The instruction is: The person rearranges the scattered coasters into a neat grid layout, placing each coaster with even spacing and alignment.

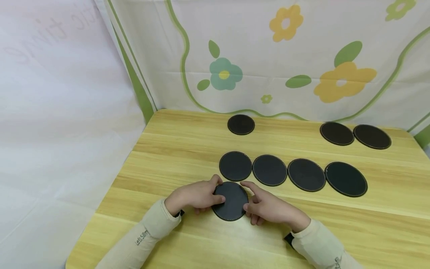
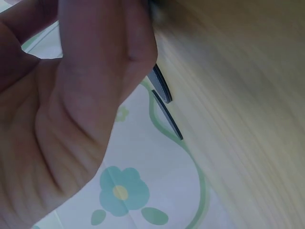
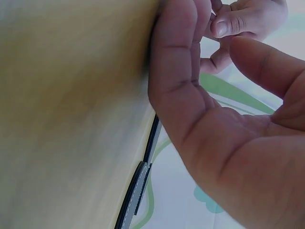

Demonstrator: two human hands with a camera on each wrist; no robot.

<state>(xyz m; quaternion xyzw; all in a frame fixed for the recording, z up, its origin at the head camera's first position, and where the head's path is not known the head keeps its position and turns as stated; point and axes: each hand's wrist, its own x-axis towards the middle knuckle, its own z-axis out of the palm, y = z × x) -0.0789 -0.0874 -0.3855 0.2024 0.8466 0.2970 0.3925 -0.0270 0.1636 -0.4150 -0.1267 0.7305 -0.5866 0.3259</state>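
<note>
You wear loose cream sleeves, the left sleeve and the right sleeve both reaching the wrist. Dark lettering slants across the left, and partial dark print marks the right. Black bands peek from under both sleeve ends

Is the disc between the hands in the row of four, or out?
Out: in the head view that disc is nearer the person than the row of four.
</note>
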